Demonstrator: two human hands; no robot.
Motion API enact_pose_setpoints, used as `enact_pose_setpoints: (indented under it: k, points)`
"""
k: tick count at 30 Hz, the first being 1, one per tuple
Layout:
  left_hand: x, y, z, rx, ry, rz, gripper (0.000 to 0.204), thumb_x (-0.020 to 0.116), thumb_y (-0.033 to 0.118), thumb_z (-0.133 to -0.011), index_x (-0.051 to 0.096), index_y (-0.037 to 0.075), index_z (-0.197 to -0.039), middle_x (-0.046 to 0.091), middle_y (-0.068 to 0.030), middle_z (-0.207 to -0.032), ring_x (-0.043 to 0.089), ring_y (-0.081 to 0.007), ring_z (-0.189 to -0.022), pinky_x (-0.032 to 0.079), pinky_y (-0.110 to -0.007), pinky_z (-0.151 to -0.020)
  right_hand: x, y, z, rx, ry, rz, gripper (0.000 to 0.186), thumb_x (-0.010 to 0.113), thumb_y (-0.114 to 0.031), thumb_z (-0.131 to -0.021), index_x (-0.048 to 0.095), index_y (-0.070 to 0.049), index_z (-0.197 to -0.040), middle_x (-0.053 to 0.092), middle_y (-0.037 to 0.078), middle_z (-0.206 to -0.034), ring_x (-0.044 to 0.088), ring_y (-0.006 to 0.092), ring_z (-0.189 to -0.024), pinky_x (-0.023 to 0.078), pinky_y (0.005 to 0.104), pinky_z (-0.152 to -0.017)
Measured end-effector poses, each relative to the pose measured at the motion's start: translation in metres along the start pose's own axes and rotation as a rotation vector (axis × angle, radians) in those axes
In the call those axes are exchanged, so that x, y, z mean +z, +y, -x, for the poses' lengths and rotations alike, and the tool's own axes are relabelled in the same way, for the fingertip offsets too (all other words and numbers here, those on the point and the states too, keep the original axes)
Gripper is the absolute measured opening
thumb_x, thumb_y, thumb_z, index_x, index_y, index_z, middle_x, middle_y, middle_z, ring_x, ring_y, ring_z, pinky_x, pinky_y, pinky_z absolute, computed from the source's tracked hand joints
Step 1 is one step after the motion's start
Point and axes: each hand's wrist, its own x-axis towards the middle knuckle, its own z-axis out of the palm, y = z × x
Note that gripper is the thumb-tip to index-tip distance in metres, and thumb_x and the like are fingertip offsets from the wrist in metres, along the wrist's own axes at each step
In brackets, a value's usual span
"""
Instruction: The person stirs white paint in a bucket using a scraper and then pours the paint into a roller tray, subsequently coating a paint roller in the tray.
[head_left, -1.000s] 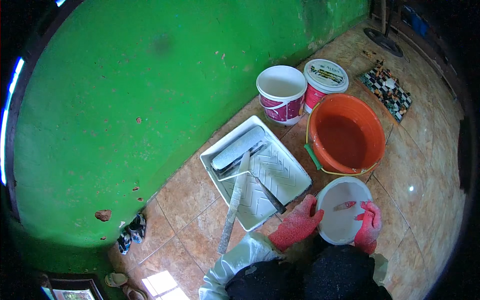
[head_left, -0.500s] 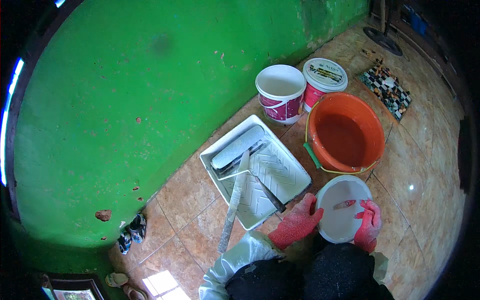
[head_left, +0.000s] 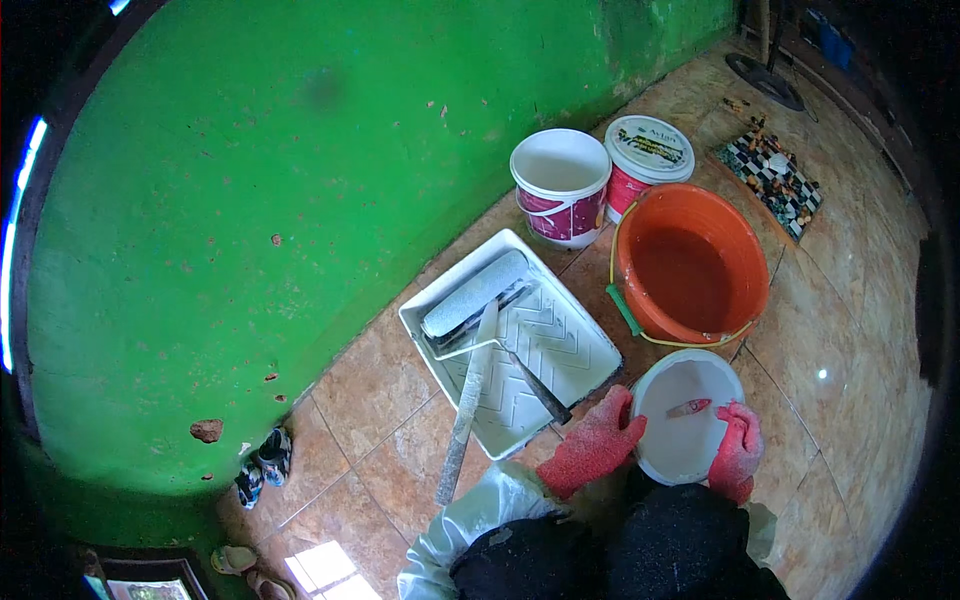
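Observation:
My left hand (head_left: pixel 597 440), in a red glove, grips the left rim of a white bucket (head_left: pixel 672 440), with its fingers closed at the rim. My right hand (head_left: pixel 738 450), also red-gloved, is closed on the bucket's right rim. A small red-and-white object (head_left: pixel 688 409) lies inside the bucket. Left of it sits a white ribbed paint tray (head_left: pixel 567 345) holding a pale blue roller (head_left: pixel 475 292) with a dark handle and a long speckled stick (head_left: pixel 466 420) crossing it.
An orange bucket (head_left: pixel 690 270) with liquid stands beyond the white one. An open white-and-maroon pail (head_left: pixel 560 185) and a lidded pail (head_left: pixel 648 150) are near the green wall (head_left: pixel 250 150). A chessboard with pieces (head_left: pixel 770 180), a dark round stand (head_left: pixel 765 85) and shoes (head_left: pixel 270 460) are on the tiles.
My right hand's fingers at the white bucket have shifted slightly on the rim. Otherwise almost nothing has moved.

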Motion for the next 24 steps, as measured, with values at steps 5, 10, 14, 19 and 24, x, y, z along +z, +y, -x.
enact_pose_setpoints:
  k: [5, 10, 14, 19, 24]
  points:
    - [0.002, -0.007, -0.003, 0.026, -0.010, -0.080, 0.030, 0.057, 0.025, -0.086, 0.046, 0.000, -0.100, 0.057, -0.0129, -0.081, 0.056, -0.0192, -0.067, 0.047, -0.033, -0.058, -0.002, -0.011, -0.002, 0.160, -0.029, 0.047, 0.028, 0.041, 0.000, -0.085, 0.052, -0.002, -0.112, 0.059, 0.011, -0.106, 0.055, 0.0146, -0.082, 0.046, 0.0272, -0.071]
    - [0.000, -0.023, -0.009, 0.038, -0.126, 0.045, 0.031, 0.054, 0.026, -0.089, 0.043, 0.001, -0.102, 0.055, -0.0102, -0.081, 0.057, -0.0146, -0.067, 0.047, -0.028, -0.057, -0.006, -0.008, -0.005, 0.200, -0.103, 0.046, 0.034, 0.040, 0.001, -0.083, 0.051, -0.003, -0.115, 0.055, 0.009, -0.113, 0.054, 0.0130, -0.079, 0.046, 0.0249, -0.066]
    - [-0.012, -0.004, -0.007, -0.051, -0.182, 0.073, 0.032, 0.054, 0.028, -0.090, 0.042, 0.001, -0.103, 0.055, -0.0094, -0.080, 0.057, -0.0135, -0.067, 0.047, -0.027, -0.058, -0.009, 0.003, -0.006, 0.215, -0.159, 0.010, 0.034, 0.040, 0.002, -0.083, 0.051, -0.004, -0.115, 0.056, 0.009, -0.110, 0.054, 0.0132, -0.076, 0.046, 0.0249, -0.065]
    - [-0.011, 0.006, -0.008, -0.082, -0.190, 0.160, 0.031, 0.055, 0.029, -0.089, 0.045, 0.003, -0.101, 0.056, -0.0084, -0.081, 0.056, -0.0130, -0.067, 0.047, -0.028, -0.060, -0.020, 0.033, -0.005, 0.046, -0.189, 0.072, 0.035, 0.039, -0.001, -0.084, 0.050, -0.006, -0.117, 0.055, 0.011, -0.114, 0.057, 0.0138, -0.074, 0.047, 0.0233, -0.056]
    - [-0.009, -0.008, -0.011, -0.020, -0.126, 0.077, 0.030, 0.056, 0.029, -0.089, 0.046, 0.003, -0.100, 0.056, -0.0092, -0.083, 0.055, -0.0133, -0.070, 0.048, -0.028, -0.060, -0.012, 0.018, -0.005, 0.103, -0.157, 0.029, 0.035, 0.039, 0.001, -0.083, 0.051, -0.006, -0.115, 0.057, 0.012, -0.111, 0.057, 0.0137, -0.072, 0.046, 0.0227, -0.055]
